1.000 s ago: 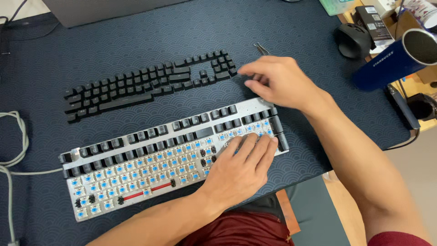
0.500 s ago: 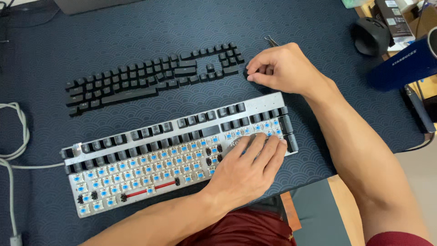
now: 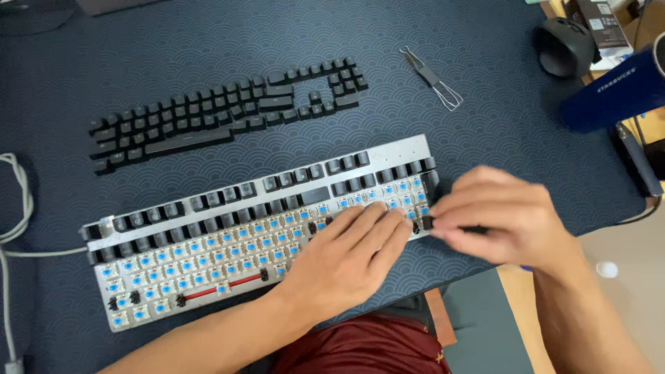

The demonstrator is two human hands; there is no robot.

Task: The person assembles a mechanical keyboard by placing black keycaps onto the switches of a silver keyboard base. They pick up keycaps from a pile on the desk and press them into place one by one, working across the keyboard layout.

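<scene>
Blue desk mat (image 3: 485, 125): left hand (image 3: 346, 260) fingers spread on keyboard (image 3: 208, 228), right hand (image 3: 502, 218) pinching keycap (image 3: 474, 228)

Open mat between keycap rows (image 3: 228, 114) and keyboard (image 3: 242, 235), wire puller (image 3: 433, 77), mouse (image 3: 564, 45) crowding right

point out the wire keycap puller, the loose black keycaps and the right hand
thin wire keycap puller (image 3: 432, 78): head view, on its dark middle handle.
loose black keycaps laid out in rows (image 3: 208, 121): head view, on the middle of the layout.
right hand (image 3: 499, 215): head view, on the back of the hand.
</scene>
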